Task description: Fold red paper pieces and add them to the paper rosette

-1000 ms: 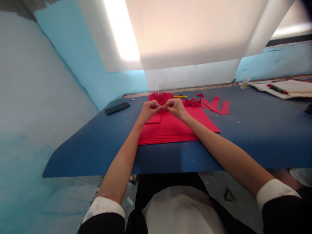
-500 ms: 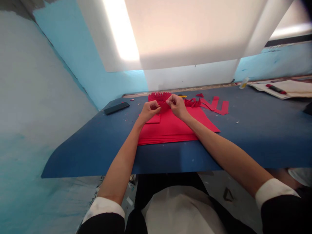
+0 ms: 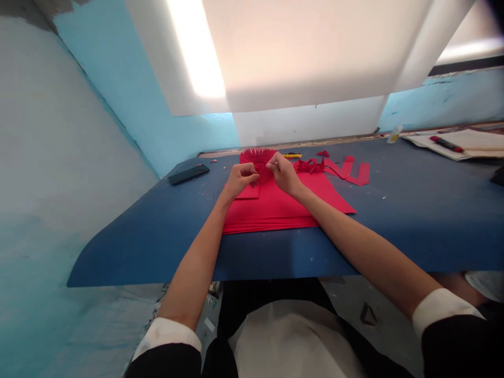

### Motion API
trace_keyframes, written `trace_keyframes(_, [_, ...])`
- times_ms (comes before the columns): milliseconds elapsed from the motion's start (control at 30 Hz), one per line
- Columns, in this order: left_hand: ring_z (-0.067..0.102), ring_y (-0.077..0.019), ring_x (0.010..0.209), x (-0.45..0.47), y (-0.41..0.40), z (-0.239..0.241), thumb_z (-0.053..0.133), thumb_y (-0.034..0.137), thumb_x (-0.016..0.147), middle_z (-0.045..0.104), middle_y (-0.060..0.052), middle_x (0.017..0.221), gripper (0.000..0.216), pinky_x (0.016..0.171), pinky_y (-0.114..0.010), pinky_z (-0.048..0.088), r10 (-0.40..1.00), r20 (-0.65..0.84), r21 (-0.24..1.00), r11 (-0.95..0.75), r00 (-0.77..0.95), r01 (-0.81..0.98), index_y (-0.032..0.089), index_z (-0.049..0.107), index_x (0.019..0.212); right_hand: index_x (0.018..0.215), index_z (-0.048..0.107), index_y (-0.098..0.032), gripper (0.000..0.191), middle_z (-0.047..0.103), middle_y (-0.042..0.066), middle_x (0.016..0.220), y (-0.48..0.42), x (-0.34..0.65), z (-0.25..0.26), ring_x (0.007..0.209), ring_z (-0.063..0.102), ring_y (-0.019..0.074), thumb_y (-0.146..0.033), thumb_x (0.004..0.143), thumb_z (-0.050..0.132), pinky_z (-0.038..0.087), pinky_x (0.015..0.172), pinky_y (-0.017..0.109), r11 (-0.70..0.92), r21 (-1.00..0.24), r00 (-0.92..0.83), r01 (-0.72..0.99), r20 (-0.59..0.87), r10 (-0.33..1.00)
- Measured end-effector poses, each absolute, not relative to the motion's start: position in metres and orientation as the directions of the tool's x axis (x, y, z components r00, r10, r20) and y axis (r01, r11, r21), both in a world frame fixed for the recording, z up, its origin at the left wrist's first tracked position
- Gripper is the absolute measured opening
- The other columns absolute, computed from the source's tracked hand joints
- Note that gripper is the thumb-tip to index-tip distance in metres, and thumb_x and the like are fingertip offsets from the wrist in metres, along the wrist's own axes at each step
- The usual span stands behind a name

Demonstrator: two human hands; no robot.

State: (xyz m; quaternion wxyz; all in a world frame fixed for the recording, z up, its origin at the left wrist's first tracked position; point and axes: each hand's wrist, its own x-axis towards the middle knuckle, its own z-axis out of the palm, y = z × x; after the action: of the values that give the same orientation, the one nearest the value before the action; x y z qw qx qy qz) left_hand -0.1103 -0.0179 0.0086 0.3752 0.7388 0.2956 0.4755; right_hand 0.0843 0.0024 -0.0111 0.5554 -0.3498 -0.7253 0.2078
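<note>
Two bare hands, seen from my distant post through the head camera, work above a flat stack of bright red paper sheets (image 3: 275, 207). The left hand (image 3: 237, 181) is curled, thumb and fingertips close together; the right hand (image 3: 285, 174) is pinched much the same way, a slight gap parting the two. I cannot tell whether either grips paper, red lying against red. A fringed, spiky red paper piece (image 3: 258, 156) rises at the stack's far edge, its lower part partly hidden from me by the hands. The left hand also covers some of a small red paper rectangle (image 3: 248, 193) lying on the stack's left side.

Around the stack: a slim yellow cutter (image 3: 292, 155) just beyond it, pointed red paper folds (image 3: 311, 166) at its far right corner, and flat red paper strips (image 3: 352, 172) to its right. A black, phone-like slab (image 3: 189, 175) lies left of it. Well off to its right stand a small clear bottle with a yellow label (image 3: 394, 135) and pale papers (image 3: 478, 140) bearing a red-and-black marker (image 3: 447, 143).

Beneath the stack, a dark blue tabletop (image 3: 157, 226) is specked with scraps. Behind it hangs a broad pale sheet (image 3: 307, 52), brightly lit at left, against a light-blue painted wall (image 3: 106, 68).
</note>
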Motion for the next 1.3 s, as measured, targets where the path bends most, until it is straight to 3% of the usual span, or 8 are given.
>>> trace_keyframes(300, [0.056, -0.0106, 0.046, -0.109, -0.015, 0.008, 0.072, 0.021, 0.073, 0.065, 0.001, 0.053, 0.018, 0.049, -0.023, 0.044, 0.820, 0.484, 0.843, -0.531, 0.304, 0.090, 0.020, 0.058, 0.063, 0.085, 0.046, -0.026, 0.015, 0.039, -0.007, 0.063, 0.001, 0.087, -0.013, 0.060, 0.037, 0.0142, -0.019, 0.095, 0.054, 0.029, 0.065, 0.032, 0.683, -0.688, -0.206, 0.247, 0.651, 0.730])
trace_keyframes(533, [0.050, -0.0112, 0.047, -0.112, -0.014, 0.008, 0.069, 0.024, 0.071, 0.057, 0.004, 0.051, 0.017, 0.050, -0.025, 0.040, 0.830, 0.515, 0.843, -0.535, 0.214, 0.048, 0.021, 0.054, 0.063, 0.079, 0.045, -0.026, 0.017, 0.049, -0.004, 0.066, 0.007, 0.086, -0.015, 0.063, 0.042, 0.0150, -0.025, 0.094, 0.054, 0.033, 0.065, 0.032, 0.642, -0.724, -0.239, 0.251, 0.597, 0.766])
trace_keyframes(700, [0.049, -0.0127, 0.063, -0.109, -0.014, 0.007, 0.066, 0.032, 0.083, 0.056, 0.003, 0.064, 0.018, 0.063, -0.026, 0.039, 0.766, 0.570, 0.731, -0.638, 0.296, 0.243, 0.020, 0.059, 0.072, 0.075, 0.045, -0.025, 0.017, 0.049, -0.003, 0.067, 0.001, 0.085, -0.012, 0.065, 0.042, 0.0153, -0.023, 0.089, 0.054, 0.032, 0.066, 0.032, 0.696, -0.655, -0.327, 0.295, 0.615, 0.718])
trace_keyframes(900, [0.035, -0.0121, 0.062, -0.106, -0.013, 0.006, 0.064, 0.039, 0.091, 0.040, 0.005, 0.061, 0.040, 0.062, -0.027, 0.029, 0.741, 0.529, 0.662, -0.665, 0.414, 0.345, 0.021, 0.042, 0.063, 0.073, 0.048, -0.024, 0.017, 0.047, -0.004, 0.065, -0.007, 0.081, -0.013, 0.064, 0.040, 0.0140, -0.026, 0.087, 0.058, 0.029, 0.064, 0.031, 0.706, -0.646, -0.406, 0.290, 0.584, 0.702])
trace_keyframes(1100, [0.034, -0.0125, 0.062, -0.106, -0.010, 0.008, 0.063, 0.052, 0.091, 0.040, 0.004, 0.061, 0.046, 0.061, -0.027, 0.028, 0.728, 0.533, 0.680, -0.671, 0.431, 0.294, 0.021, 0.045, 0.062, 0.068, 0.046, -0.023, 0.022, 0.041, -0.005, 0.064, -0.009, 0.082, -0.006, 0.064, 0.036, 0.0123, -0.029, 0.086, 0.058, 0.028, 0.063, 0.030, 0.683, -0.711, -0.430, 0.170, 0.569, 0.700])
trace_keyframes(1300, [0.034, -0.0125, 0.062, -0.107, -0.013, 0.009, 0.065, 0.053, 0.089, 0.039, 0.003, 0.064, 0.043, 0.061, -0.028, 0.027, 0.766, 0.510, 0.768, -0.610, 0.392, 0.194, 0.021, 0.049, 0.065, 0.072, 0.052, -0.023, 0.022, 0.048, -0.004, 0.062, -0.009, 0.082, -0.004, 0.059, 0.044, 0.0124, -0.036, 0.087, 0.059, 0.033, 0.061, 0.029, 0.612, -0.791, -0.454, 0.016, 0.539, 0.709])
